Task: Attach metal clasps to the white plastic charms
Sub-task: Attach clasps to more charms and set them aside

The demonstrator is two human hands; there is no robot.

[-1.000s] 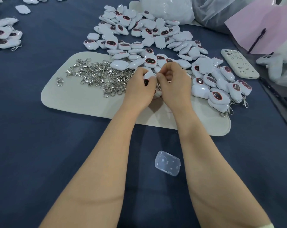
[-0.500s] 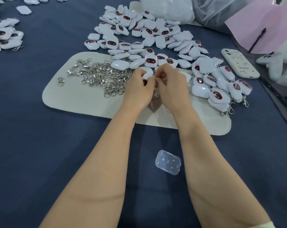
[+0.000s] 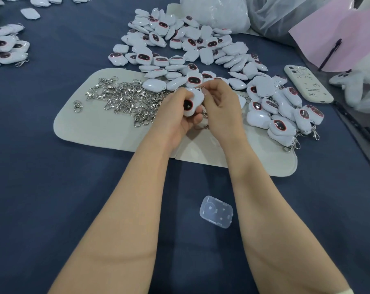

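Head view: left hand fingers grip a glossy rounded charm, right hand pinches a metal clasp

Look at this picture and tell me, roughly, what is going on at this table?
A person is fitting clasps to charms by hand. The left hand holds a white charm above a pale mat, while the right hand pinches a metal clasp against it. Loose clasps lie heaped on the mat to the left. A pile of bare charms sits behind, and clasped charms are gathered on the right.
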